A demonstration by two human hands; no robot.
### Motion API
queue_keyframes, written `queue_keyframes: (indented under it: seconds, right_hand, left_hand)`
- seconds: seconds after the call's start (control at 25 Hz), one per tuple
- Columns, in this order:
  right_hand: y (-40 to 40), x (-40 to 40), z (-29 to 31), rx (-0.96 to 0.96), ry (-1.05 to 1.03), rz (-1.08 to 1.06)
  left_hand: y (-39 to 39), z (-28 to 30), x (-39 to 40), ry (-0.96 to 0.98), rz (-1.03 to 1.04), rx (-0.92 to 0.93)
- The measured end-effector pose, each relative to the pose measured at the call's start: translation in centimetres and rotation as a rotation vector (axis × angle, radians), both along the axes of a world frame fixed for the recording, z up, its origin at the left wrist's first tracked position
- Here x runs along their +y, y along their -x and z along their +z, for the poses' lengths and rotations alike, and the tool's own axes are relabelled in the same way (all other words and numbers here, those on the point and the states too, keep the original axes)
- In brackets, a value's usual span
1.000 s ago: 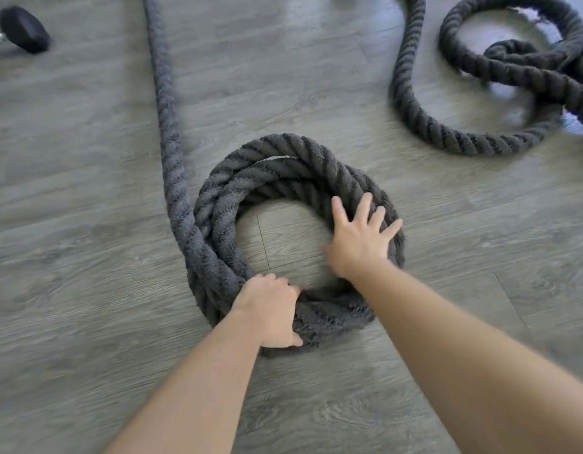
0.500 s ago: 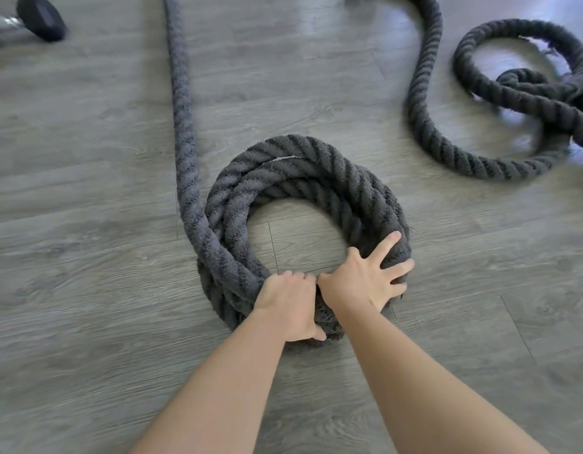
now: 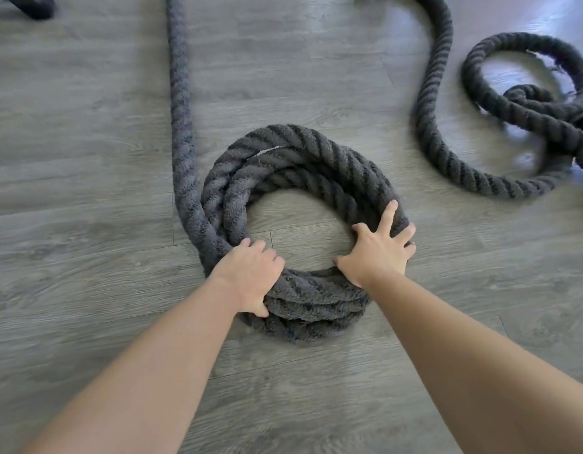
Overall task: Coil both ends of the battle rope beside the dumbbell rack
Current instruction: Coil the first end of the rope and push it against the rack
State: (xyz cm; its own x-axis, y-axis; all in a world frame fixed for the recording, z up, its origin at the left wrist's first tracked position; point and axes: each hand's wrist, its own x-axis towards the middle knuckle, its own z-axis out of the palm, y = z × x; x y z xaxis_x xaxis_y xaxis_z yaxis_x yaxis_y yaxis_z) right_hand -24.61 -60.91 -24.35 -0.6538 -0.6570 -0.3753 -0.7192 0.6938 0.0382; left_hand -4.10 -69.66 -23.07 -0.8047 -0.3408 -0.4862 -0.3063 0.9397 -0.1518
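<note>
Rope coil [image 3: 303, 158] under both hands' fingers [image 3: 386, 217]

- We see bright, even daylight, strongest toward the floor's [image 3: 87, 158] far right corner, where bluish glare washes the boards.
- Our shadows stay soft and short.
- Slight motion blur; wide-angle bending near the edges.

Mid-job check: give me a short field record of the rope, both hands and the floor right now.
near coil: stacked loops on the floor, open centre
left hand: curled over the coil's near-left side, gripping it
right hand: fingers spread, pressing the coil's right side
straight run: leaves the coil's left side, heads away out of frame
far rope: loose, untidy loops at upper right
floor: grey wood planks
dark object: top-left edge, cut off
</note>
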Motion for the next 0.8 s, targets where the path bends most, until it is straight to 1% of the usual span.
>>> queue_keyframes:
  seconds: [0.24,0.4,0.6,0.72,0.76,0.8]
  right_hand:
    - [3.6,-2.4,-0.2,0.012,-0.019,0.126]
    - [6.7,-5.2,0.0,0.014,-0.016,0.284]
    - [10.7,-9.4,0.3,-0.031,-0.007,0.48]
    - [12.4,-12.1,0.7,-0.063,0.067,0.552]
    - [12.6,-12.1,0.8,-0.076,0.128,0.541]
    - [12.1,-11.5,1.0,-0.102,0.213,0.464]
  left_hand:
    - [2.7,0.2,1.1,-0.001,0.179,-0.028]
    - [5.6,-0.1,1.5,-0.016,0.296,-0.037]
    - [10.0,-0.3,2.0,-0.035,0.477,-0.076]
    - [11.6,-0.3,1.2,-0.024,0.567,-0.063]
    - [11.9,-0.2,1.0,-0.02,0.583,-0.05]
    - [12.0,-0.2,1.0,-0.023,0.598,-0.047]
